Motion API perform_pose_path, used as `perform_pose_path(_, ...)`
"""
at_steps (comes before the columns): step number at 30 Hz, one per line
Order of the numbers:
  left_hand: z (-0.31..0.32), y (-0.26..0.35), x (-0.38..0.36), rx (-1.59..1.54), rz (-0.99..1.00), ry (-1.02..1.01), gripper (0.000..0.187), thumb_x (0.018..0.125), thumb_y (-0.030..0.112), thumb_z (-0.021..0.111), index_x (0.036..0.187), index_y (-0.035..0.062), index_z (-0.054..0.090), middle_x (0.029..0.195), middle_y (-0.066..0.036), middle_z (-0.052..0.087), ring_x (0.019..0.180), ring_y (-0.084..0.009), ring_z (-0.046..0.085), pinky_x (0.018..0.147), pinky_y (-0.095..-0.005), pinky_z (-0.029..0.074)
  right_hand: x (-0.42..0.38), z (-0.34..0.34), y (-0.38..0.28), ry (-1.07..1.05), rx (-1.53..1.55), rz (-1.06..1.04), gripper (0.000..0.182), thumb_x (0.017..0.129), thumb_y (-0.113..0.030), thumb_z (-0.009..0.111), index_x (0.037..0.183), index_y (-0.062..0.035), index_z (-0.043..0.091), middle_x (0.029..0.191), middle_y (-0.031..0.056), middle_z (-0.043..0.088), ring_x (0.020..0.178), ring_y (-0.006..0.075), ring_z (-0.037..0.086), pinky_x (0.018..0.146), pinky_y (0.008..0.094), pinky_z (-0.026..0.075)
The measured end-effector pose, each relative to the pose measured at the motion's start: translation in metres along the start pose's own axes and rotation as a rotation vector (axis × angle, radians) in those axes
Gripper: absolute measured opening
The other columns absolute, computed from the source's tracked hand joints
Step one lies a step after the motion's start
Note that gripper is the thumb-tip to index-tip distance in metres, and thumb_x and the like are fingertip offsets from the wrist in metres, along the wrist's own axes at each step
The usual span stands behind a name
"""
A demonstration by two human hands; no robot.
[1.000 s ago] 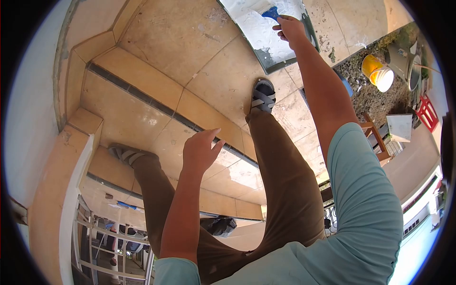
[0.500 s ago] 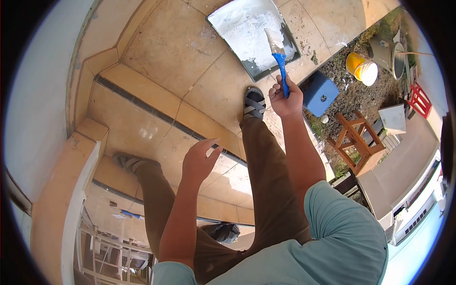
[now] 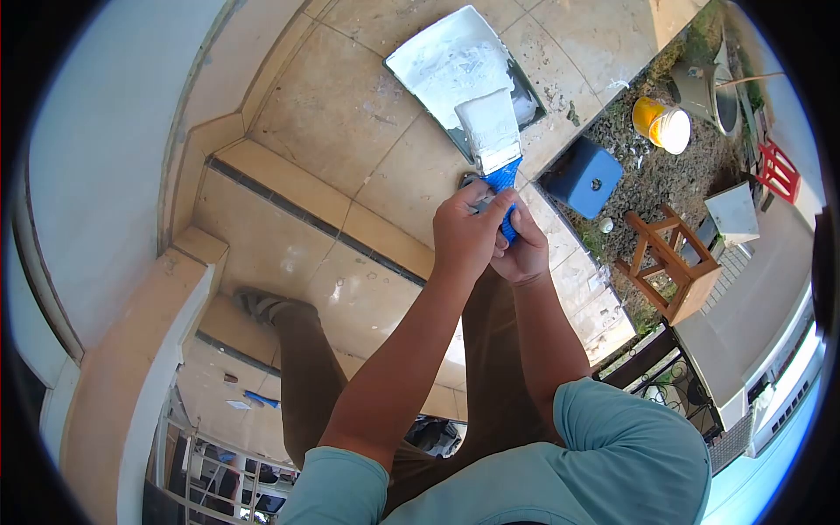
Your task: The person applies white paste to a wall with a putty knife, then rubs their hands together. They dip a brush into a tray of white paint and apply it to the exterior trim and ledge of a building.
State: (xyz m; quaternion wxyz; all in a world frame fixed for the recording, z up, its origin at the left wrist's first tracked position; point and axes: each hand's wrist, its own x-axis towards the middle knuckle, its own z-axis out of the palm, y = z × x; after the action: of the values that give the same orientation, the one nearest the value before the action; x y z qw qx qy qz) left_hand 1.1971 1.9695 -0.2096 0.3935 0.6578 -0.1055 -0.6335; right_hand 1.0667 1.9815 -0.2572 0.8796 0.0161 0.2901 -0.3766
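Just brought left hand point(image 3: 464, 229) to brush point(image 3: 490, 131), pinching handle | kept right hand point(image 3: 528, 251) curled round it | now held two-handed, upper centre, overlapping tray point(image 3: 527, 86)

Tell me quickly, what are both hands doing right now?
Left hand: closed, fingers on the blue brush handle.
Right hand: closed around the same handle.
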Motion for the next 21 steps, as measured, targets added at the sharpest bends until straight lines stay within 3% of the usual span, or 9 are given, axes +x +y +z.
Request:
perform_pose_path(3, -0.002, -0.002, -0.003, -0.075, 0.024, 0.074, 0.027, 0.083, 0.024, 0.075, 0.094, 0.0005, 0.071, 0.069, -0.006, 0.063, 0.050, -0.0087, 0.055, 0.047, -0.0246, 0.042, -0.005, -0.001, 0.003, -0.053, -0.020, 0.029, 0.064, 0.086, -0.037, 0.067, 0.135, -0.0055, 0.041, 0.099, 0.0044, 0.059, 0.071, 0.0088, 0.055, 0.058, 0.0238, 0.046)
perform_pose_path(5, -0.005, -0.004, -0.004, -0.102, 0.073, 0.103, 0.024, 0.083, 0.023, 0.075, 0.092, 0.0006, 0.071, 0.074, -0.007, 0.064, 0.055, -0.0093, 0.057, 0.050, -0.0251, 0.044, -0.007, 0.011, 0.012, -0.076, 0.017, -0.056, 0.084, 0.080, -0.044, 0.072, 0.144, -0.0059, 0.032, 0.117, 0.0104, 0.056, 0.082, 0.0137, 0.060, 0.065, 0.0265, 0.051)
perform_pose_path(8, -0.021, -0.003, -0.008, -0.275, 0.169, 0.168, 0.021, 0.083, 0.020, 0.076, 0.092, 0.0016, 0.071, 0.085, -0.006, 0.064, 0.081, -0.0121, 0.059, 0.072, -0.0271, 0.045, -0.002, 0.015, 0.023, -0.146, -0.233, 0.062, 0.111, 0.065, -0.053, 0.082, 0.149, -0.0090, 0.023, 0.145, 0.0126, 0.039, 0.130, 0.0281, 0.042, 0.101, 0.0419, 0.042)
perform_pose_path(9, -0.031, 0.001, -0.014, -0.240, 0.159, 0.192, 0.020, 0.084, 0.019, 0.075, 0.094, 0.0021, 0.070, 0.086, -0.006, 0.063, 0.079, -0.0121, 0.058, 0.072, -0.0261, 0.045, 0.005, 0.032, 0.032, -0.175, -0.356, 0.012, 0.106, 0.071, -0.051, 0.080, 0.149, -0.0075, 0.023, 0.142, 0.0123, 0.043, 0.124, 0.0261, 0.050, 0.094, 0.0391, 0.048)
perform_pose_path(11, -0.057, 0.017, -0.033, -0.174, 0.269, 0.281, 0.020, 0.085, 0.017, 0.074, 0.096, 0.0024, 0.069, 0.085, -0.006, 0.062, 0.079, -0.0118, 0.058, 0.073, -0.0253, 0.045, 0.024, 0.066, 0.050, -0.082, -0.608, 0.043, 0.111, 0.068, -0.054, 0.081, 0.149, -0.0070, 0.021, 0.143, 0.0121, 0.041, 0.131, 0.0263, 0.043, 0.101, 0.0406, 0.042)
perform_pose_path(13, -0.091, 0.026, -0.052, -0.212, 0.253, 0.335, 0.018, 0.087, 0.016, 0.072, 0.099, 0.0027, 0.069, 0.089, -0.004, 0.063, 0.081, -0.0097, 0.057, 0.073, -0.0246, 0.045, 0.038, 0.106, 0.085, -0.080, -0.421, -0.050, 0.109, 0.072, -0.056, 0.078, 0.150, -0.0052, 0.020, 0.147, 0.0129, 0.038, 0.133, 0.0274, 0.040, 0.102, 0.0427, 0.040)
perform_pose_path(15, -0.127, 0.047, -0.071, -0.475, 0.367, 0.528, 0.012, 0.091, 0.014, 0.067, 0.093, 0.0020, 0.067, 0.085, 0.001, 0.063, 0.080, -0.0040, 0.054, 0.074, -0.0201, 0.042, 0.047, 0.137, 0.117, -0.158, -0.498, -0.021, 0.103, 0.077, -0.055, 0.074, 0.149, -0.0023, 0.024, 0.147, 0.0137, 0.038, 0.131, 0.0284, 0.043, 0.100, 0.0430, 0.042)
perform_pose_path(19, -0.202, 0.069, -0.108, -0.520, 0.406, 0.654, 0.013, 0.094, 0.016, 0.063, 0.094, 0.0034, 0.065, 0.090, 0.002, 0.064, 0.081, -0.0047, 0.053, 0.078, -0.0221, 0.041, 0.058, 0.191, 0.196, -0.220, -0.529, 0.049, 0.067, 0.088, -0.041, 0.068, 0.135, 0.0027, 0.047, 0.134, 0.0132, 0.053, 0.121, 0.0186, 0.052, 0.097, 0.0341, 0.045)
perform_pose_path(21, -0.240, 0.067, -0.121, -0.500, 0.425, 0.677, 0.014, 0.094, 0.017, 0.063, 0.096, 0.0033, 0.066, 0.091, 0.001, 0.064, 0.081, -0.0045, 0.053, 0.077, -0.0224, 0.041, 0.061, 0.209, 0.238, -0.189, -0.500, 0.075, 0.058, 0.090, -0.036, 0.066, 0.131, 0.0024, 0.051, 0.127, 0.0116, 0.057, 0.118, 0.0181, 0.054, 0.096, 0.0336, 0.046)
